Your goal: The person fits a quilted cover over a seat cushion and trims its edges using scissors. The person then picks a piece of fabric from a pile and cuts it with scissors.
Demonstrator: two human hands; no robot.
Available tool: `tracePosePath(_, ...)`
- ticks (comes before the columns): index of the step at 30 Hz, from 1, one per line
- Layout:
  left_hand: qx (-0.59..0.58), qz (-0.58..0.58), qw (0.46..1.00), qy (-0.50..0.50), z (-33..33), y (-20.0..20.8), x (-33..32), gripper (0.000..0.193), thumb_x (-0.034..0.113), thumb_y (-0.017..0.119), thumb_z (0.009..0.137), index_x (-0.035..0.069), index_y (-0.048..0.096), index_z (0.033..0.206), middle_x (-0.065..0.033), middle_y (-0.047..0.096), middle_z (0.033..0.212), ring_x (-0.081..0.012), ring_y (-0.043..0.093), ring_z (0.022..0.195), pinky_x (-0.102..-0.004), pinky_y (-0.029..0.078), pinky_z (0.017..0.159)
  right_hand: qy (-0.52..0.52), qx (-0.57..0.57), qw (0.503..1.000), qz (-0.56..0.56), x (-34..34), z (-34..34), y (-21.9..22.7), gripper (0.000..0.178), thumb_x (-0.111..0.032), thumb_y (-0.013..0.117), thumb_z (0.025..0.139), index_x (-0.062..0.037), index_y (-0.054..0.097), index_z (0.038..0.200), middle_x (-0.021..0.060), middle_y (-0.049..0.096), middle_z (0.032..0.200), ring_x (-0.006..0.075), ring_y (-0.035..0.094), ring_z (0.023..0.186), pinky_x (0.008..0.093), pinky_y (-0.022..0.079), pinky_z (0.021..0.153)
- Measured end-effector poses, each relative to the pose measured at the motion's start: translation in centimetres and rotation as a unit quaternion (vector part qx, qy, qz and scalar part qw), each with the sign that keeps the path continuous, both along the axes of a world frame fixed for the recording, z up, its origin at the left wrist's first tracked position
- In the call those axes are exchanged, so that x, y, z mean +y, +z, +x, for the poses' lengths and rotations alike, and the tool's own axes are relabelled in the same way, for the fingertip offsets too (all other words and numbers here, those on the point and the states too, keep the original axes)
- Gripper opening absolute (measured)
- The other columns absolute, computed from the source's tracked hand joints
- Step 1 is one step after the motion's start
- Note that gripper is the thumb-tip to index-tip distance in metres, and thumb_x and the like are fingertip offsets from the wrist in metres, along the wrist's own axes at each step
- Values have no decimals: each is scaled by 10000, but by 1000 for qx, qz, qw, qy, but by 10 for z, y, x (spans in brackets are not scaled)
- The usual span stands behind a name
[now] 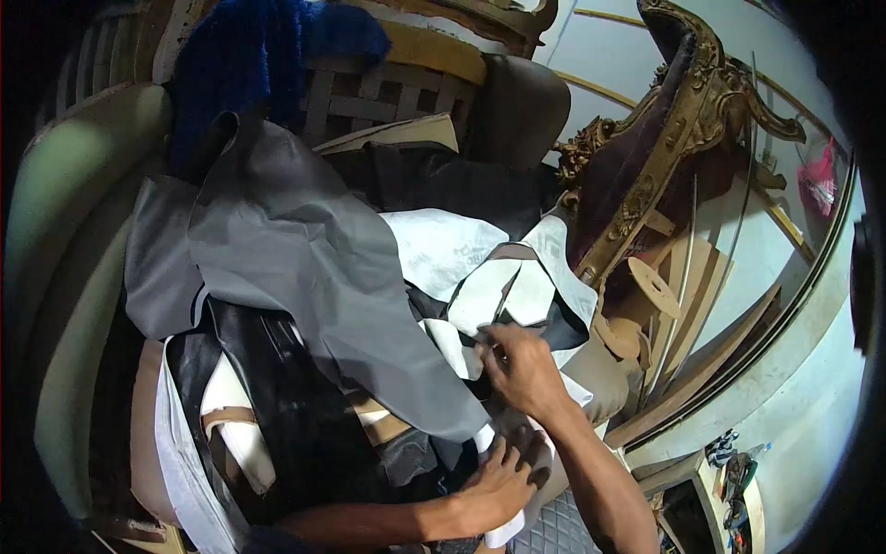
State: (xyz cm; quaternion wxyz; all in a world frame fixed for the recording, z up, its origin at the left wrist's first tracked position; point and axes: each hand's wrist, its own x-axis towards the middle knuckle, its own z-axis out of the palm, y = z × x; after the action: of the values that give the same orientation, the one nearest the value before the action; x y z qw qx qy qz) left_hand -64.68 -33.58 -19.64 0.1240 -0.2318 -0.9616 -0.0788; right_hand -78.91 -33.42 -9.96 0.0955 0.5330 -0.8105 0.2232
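The right hand (524, 369) is half curled, with its fingertips at the white scraps (477, 294) right of the large grey sheet (305, 240), and I cannot tell if it pinches one. The left hand (494, 496) is lower, its fingers loosely bent near the sheet's lower end; its hold is also not clear. Black material (300, 415) lies partly under the sheet.

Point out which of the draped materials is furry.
The blue material at upper left: its surface looks fluffy, while the grey sheet and black sheet look smooth.
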Motion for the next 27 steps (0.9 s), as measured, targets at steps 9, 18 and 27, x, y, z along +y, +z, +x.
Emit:
tracePosePath(9,45,116,990,73,13,49,-86,297,298,697,862,34,720,995,-171,644,1046,-332,553,1150,-535,338,1047,-111,240,962,69,-135,-26,-3,871,-324,721,876,-195,222,1578,254,317,1553,439,379,1405,641,404,1033)
tracePosePath(18,20,181,947,266,14,35,-162,546,407,633,934,67,583,1358,-192,442,1512,-430,253,1479,-703,146,1152,2,232,973,23,-146,-98,96,514,-336,711,861,-130,563,1307,226,667,1156,409,666,1041,523,550,845)
tracePosePath(27,-5,241,955,172,20,22,-187,551,438,656,919,109,605,1358,-84,551,1454,-400,328,1457,-731,96,1151,-92,327,935,103,-198,-80,101,264,-166,451,956,-142,709,1011,147,708,1108,322,700,1010,449,575,812)
